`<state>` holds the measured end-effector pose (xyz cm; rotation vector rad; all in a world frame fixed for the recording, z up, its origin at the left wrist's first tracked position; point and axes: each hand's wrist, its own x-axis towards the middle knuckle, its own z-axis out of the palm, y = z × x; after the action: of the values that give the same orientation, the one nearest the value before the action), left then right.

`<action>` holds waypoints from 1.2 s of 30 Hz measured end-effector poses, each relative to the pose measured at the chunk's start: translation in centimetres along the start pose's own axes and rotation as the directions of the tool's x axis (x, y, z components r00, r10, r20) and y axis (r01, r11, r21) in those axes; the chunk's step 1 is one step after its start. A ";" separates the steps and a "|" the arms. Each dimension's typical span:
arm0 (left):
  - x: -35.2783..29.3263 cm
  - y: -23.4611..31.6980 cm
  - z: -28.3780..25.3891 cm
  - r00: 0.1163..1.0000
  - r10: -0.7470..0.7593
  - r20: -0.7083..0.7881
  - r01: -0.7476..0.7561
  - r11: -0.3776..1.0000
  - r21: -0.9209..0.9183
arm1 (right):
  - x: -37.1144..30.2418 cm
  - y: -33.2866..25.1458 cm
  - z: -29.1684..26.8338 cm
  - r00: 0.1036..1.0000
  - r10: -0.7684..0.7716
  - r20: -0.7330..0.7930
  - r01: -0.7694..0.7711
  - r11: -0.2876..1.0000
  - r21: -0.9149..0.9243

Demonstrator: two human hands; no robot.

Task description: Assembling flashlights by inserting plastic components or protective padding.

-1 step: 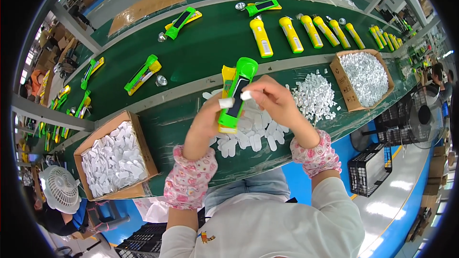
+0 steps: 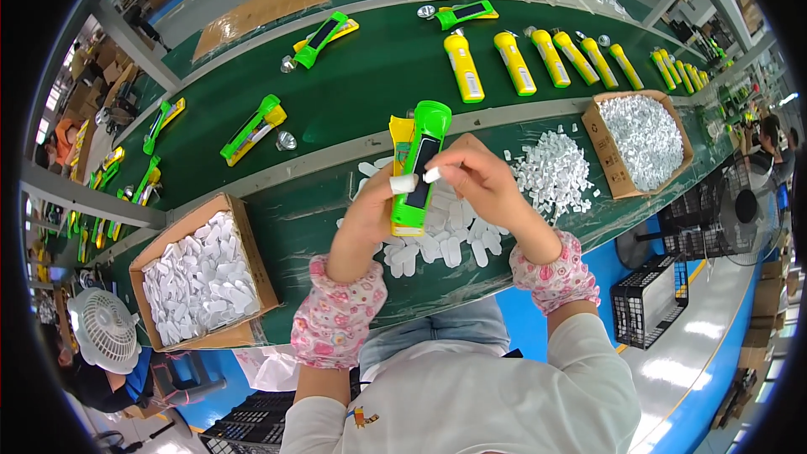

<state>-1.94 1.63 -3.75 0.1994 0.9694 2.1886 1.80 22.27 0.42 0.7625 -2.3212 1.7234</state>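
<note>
A flashlight housing with a green half (image 2: 433,120) and a yellow half (image 2: 402,129) stands tilted in my left hand (image 2: 363,217), its dark panel facing me. The two halves are apart at the top. A white wrap covers my left thumb, which lies across the green half. My right hand (image 2: 486,183) is close against the panel's right edge, thumb and finger pinched, with a white cover or piece at the tip; whether anything small is between them I cannot make out. Below the housing lie loose white oblong pieces (image 2: 454,244), partly hidden by my hands.
A heap of small white bits (image 2: 555,172) lies right of my hands, beside a carton (image 2: 618,164) full of similar bits. Another carton (image 2: 262,265) holds white oblong pieces at left. Beyond a rail, the green belt (image 2: 336,92) carries several yellow flashlights (image 2: 465,67) and opened green-yellow ones (image 2: 252,128).
The flashlight housing has turned slightly more upright in my left hand. Flashlights on the belt have shifted a little to the right. My right hand has hardly moved.
</note>
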 end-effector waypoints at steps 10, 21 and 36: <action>-0.9 -1.5 1.5 0.987 0.156 0.036 -0.147 0.972 -0.184 | 3.5 -4.5 1.5 0.973 -0.064 0.221 0.132 0.942 -0.309; -1.1 -1.4 1.7 0.960 0.261 0.103 -0.234 0.947 -0.220 | 7.0 -5.2 -0.2 0.865 0.197 0.462 -0.131 0.977 -0.171; -1.5 -1.0 2.1 0.926 0.366 -0.090 -0.366 0.815 -0.450 | 2.5 -5.1 4.8 0.990 0.062 -0.128 -0.136 0.673 -0.727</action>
<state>0.51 2.32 -2.77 0.1698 0.3995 2.7052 2.94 15.98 4.24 0.3775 -2.6837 0.6528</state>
